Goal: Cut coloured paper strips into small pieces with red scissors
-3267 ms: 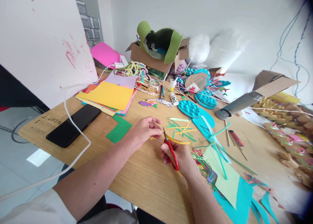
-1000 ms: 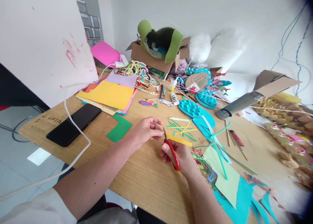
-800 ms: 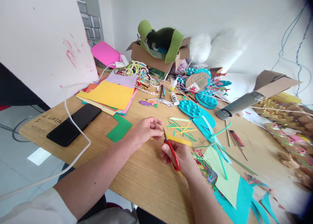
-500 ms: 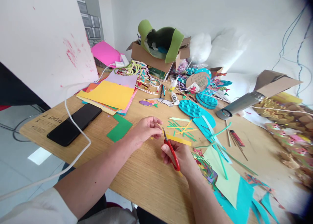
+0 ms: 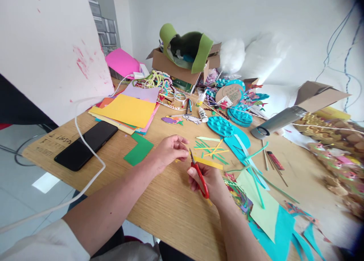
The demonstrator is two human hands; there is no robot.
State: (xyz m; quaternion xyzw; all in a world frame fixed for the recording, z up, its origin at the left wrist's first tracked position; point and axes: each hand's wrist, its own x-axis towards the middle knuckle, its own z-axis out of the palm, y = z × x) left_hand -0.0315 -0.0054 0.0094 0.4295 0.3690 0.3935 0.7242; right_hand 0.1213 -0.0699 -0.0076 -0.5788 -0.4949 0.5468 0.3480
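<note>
My right hand [image 5: 206, 179] grips a pair of red-handled scissors [image 5: 201, 179], with the narrow blades pointing up and away from me, nearly closed. Just left of the blade tips is my left hand [image 5: 172, 153], its thumb and fingers pinched together. A tiny bit of yellow paper shows at those fingertips, mostly hidden. Beyond the right hand lies a yellow paper strip [image 5: 209, 162], partly behind the scissors and hand. Thin green and yellow paper strips [image 5: 213, 149] lie scattered just past it. Small yellow scraps are on the table under the left hand.
A black phone [image 5: 87, 144] with a white cable [image 5: 82, 134] across it, a green paper piece [image 5: 139, 150] and a coloured paper stack [image 5: 125, 109] lie left. Glue bottles [image 5: 203, 115] stand behind. Right are a metal flask [image 5: 277, 122], pale green paper [image 5: 263, 204] and turquoise sheets [image 5: 274, 234].
Both hands stay almost where they were. The scissor blades and the left fingertips have barely shifted; the whole view has moved very slightly.
</note>
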